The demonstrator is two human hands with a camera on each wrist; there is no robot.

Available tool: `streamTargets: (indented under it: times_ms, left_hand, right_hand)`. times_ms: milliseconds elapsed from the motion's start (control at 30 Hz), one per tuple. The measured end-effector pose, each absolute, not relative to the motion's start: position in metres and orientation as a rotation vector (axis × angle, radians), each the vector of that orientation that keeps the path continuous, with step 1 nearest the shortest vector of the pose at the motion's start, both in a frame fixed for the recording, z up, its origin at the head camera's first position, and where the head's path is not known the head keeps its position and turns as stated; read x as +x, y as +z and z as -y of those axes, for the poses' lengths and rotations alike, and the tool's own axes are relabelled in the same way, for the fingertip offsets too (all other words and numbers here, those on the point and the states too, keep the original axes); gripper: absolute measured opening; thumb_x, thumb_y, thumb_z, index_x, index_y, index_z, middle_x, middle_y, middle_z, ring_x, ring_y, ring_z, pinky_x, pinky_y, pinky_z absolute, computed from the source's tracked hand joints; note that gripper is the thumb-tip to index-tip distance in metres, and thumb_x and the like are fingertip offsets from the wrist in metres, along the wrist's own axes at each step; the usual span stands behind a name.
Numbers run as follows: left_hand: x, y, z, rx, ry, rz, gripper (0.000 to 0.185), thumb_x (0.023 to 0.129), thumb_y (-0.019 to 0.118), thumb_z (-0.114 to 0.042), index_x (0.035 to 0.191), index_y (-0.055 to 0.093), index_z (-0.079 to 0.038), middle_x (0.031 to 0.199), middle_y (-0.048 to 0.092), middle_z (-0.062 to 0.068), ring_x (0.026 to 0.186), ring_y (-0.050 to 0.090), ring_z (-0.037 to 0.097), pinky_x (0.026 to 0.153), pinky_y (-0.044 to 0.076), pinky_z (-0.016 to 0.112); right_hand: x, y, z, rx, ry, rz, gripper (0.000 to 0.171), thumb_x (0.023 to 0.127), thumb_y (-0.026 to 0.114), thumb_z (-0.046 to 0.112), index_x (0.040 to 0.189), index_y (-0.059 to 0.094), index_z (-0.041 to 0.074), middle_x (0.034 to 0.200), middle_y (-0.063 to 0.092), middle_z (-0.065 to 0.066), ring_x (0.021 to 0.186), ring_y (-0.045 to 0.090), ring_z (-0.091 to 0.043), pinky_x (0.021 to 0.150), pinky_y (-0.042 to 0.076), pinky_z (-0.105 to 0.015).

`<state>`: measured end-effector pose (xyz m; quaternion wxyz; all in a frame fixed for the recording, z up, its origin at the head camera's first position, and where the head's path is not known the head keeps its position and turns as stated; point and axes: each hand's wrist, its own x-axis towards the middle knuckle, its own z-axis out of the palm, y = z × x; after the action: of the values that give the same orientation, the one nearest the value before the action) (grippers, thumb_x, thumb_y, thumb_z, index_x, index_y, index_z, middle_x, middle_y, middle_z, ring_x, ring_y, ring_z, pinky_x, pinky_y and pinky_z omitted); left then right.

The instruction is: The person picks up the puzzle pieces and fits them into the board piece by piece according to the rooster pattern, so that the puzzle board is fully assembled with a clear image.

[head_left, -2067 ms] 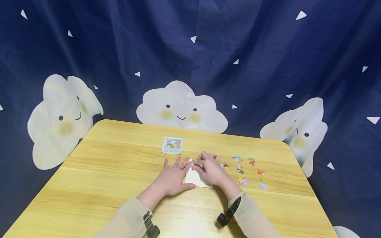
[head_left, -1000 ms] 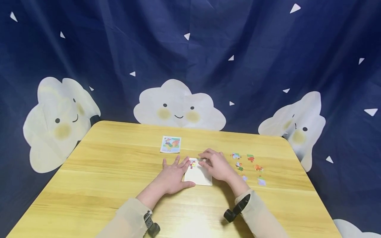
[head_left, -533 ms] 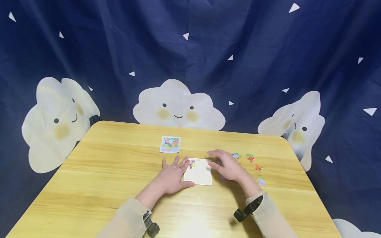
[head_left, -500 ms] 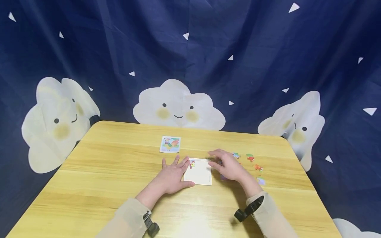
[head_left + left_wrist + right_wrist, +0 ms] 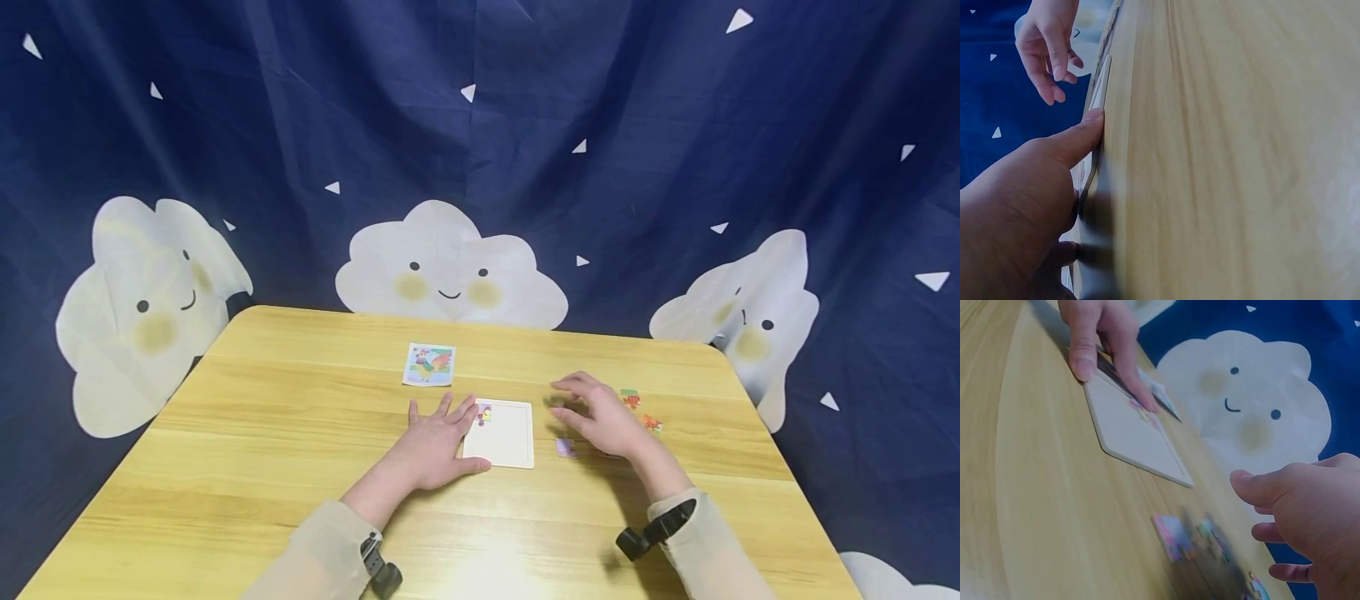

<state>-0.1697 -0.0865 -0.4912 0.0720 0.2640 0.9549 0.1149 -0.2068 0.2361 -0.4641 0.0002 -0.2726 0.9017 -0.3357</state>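
Head view: right hand clear of the board, one piece in its corner

The right hand (image 5: 611, 423) has just drawn away from the white board (image 5: 504, 439), leaving a colourful corner piece (image 5: 485, 413) there; that placement looks finished, though most of the board is unfilled. The left hand (image 5: 429, 450) lies with fingers straight and spread, its index fingertip close beside that piece. A lilac piece (image 5: 566, 448) rests on the desk (image 5: 225, 467) just nearer the person than the right thumb; a red-and-green piece (image 5: 631, 398) lies to the right of the right fingers. A picture card (image 5: 430, 365) lies beyond the left fingertips.

Left wrist view: the board appears nearly edge-on, touched by the left thumb; the other left fingers are partly hidden.

Right wrist view: the right fingers stand parted from the thumb, apparently holding nothing. The lilac piece and a blurred piece (image 5: 1213, 539) lie below them, apart from the hand.
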Motion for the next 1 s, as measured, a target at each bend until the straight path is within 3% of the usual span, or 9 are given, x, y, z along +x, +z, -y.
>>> streamTargets:
  times_ms: [433,633,733,1000]
  left_hand:
    - [-0.17,-0.492,0.088,0.792,0.354,-2.875,0.098,0.096,0.052,-0.078,0.165,0.038,-0.011,0.173,0.026,0.003,0.157,0.021,0.043,0.107,0.015,0.089]
    - [-0.169,-0.493,0.089,0.783,0.359,-2.877,0.098,0.095,0.053,-0.078,0.165,0.038,-0.011,0.173,0.026,0.003,0.157,0.021,0.044,0.107,0.016,0.089]
    - [-0.169,-0.494,0.089,0.786,0.367,-2.879,0.097,0.096,0.054,-0.077,0.165,0.038,-0.011,0.173,0.026,0.003,0.157,0.021,0.044,0.106,0.016,0.089]
    - [-0.168,-0.493,0.087,0.798,0.375,-2.876,0.098,0.096,0.052,-0.078,0.166,0.037,-0.011,0.173,0.025,0.003,0.157,0.02,0.043,0.107,0.013,0.089]
  right_hand:
    - [-0.215,-0.472,-0.268,-0.771,-0.986,-2.905,0.042,0.099,0.076,0.011,0.137,0.066,-0.004,0.129,0.064,-0.015,0.105,0.062,-0.032,0.087,0.054,-0.05]
    - [-0.222,-0.482,-0.283,-0.7,-0.925,-2.975,0.04,0.098,0.078,0.014,0.134,0.069,-0.002,0.128,0.065,-0.014,0.114,0.061,-0.035,0.096,0.049,-0.058]
    - [-0.225,-0.484,-0.288,-0.665,-0.882,-3.01,0.04,0.099,0.078,0.017,0.134,0.07,-0.001,0.127,0.065,-0.014,0.114,0.058,-0.037,0.092,0.044,-0.062]
    - [-0.23,-0.487,-0.291,-0.569,-0.797,-3.023,0.034,0.101,0.076,0.019,0.131,0.073,0.004,0.121,0.066,-0.008,0.102,0.057,-0.028,0.081,0.032,-0.05]
